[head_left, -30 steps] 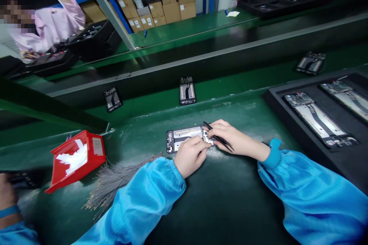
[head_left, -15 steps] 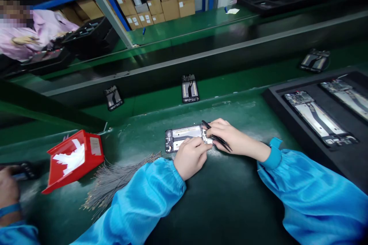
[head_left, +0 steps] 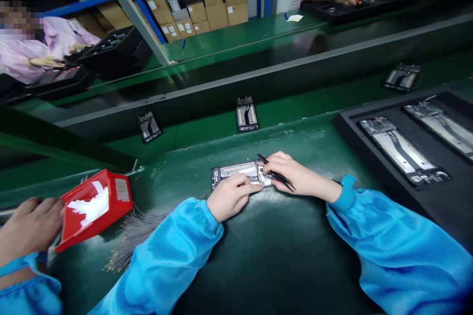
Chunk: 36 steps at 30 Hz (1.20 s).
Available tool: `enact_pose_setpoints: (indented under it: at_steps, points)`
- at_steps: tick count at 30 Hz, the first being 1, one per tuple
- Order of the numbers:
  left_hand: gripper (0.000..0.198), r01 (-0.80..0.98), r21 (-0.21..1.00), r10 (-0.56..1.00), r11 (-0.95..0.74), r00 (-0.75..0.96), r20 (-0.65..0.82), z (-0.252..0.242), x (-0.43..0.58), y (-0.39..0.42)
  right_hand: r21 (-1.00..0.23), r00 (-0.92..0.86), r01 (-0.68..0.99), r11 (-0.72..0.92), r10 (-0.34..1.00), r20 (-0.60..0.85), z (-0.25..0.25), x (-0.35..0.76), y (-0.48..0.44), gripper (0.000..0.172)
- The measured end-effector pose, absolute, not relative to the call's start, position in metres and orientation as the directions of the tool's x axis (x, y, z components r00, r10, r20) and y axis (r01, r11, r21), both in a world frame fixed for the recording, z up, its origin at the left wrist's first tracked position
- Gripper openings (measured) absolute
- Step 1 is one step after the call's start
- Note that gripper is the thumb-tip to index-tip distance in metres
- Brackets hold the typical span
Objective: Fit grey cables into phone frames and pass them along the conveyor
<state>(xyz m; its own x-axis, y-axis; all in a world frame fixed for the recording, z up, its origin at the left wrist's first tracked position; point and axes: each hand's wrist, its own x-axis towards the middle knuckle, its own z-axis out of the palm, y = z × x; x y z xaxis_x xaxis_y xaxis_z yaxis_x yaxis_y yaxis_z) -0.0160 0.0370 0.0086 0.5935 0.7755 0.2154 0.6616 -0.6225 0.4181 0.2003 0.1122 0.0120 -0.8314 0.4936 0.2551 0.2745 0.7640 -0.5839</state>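
- The left hand [head_left: 231,197] is curled shut over the near long edge of a flat, grey metal, open-backed phone frame [head_left: 236,172], with the thumb and fingertips pressing it onto the dark green bench mat [head_left: 281,251].
- The right hand [head_left: 291,174] is clamped on slim black tweezers [head_left: 277,175]. It rests at the frame's right end, just beside the left hand's fingers. The tweezer tips are too small to show whether they hold anything.
- The phone frame lies lengthwise between the two hands, flat on the mat. Small boards show at both ends and a pale metal plate in the middle.
- Nearer than the grip, the mat is bare and open between the two blue sleeves.
- Left of the grip, a loose bundle of thin grey wires [head_left: 133,236] lies near the left forearm. Beyond it stands a tilted red plastic bin [head_left: 94,206], which a co-worker's hand [head_left: 29,229] touches.
- Right of the grip, well apart, the raised rim of a black foam tray [head_left: 342,125] bounds the open mat. The tray carries long phone boards [head_left: 402,150].
- Beyond the grip, the bench edge steps to a green conveyor belt [head_left: 295,103], where another opened phone [head_left: 247,114] lies almost straight ahead and a second [head_left: 149,126] lies off to the left.
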Motion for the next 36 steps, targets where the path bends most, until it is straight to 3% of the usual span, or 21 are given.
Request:
enact_pose_setpoints:
  at_steps: [6,15,28,36]
  points:
    - [0.035,0.674,0.406,0.782,-0.617,0.582,0.223,0.004,-0.017,0.037,-0.569,-0.844,0.294,0.768,0.488,0.223,0.014,0.2,0.115,0.021]
    - [0.035,0.674,0.396,0.778,-0.624,0.582,0.237,0.004,-0.015,0.036,-0.527,-0.878,0.345,0.777,0.466,0.113,0.019,0.191,0.127,0.031]
    - [0.034,0.682,0.39,0.784,-0.619,0.572,0.241,0.004,-0.012,0.036,-0.484,-0.871,0.396,0.78,0.486,0.071,0.022,0.185,0.124,0.036]
    - [0.026,0.613,0.588,0.84,-0.529,0.476,0.26,0.003,-0.013,0.036,-0.46,-0.85,0.425,0.779,0.519,0.094,0.023,0.179,0.124,0.033]
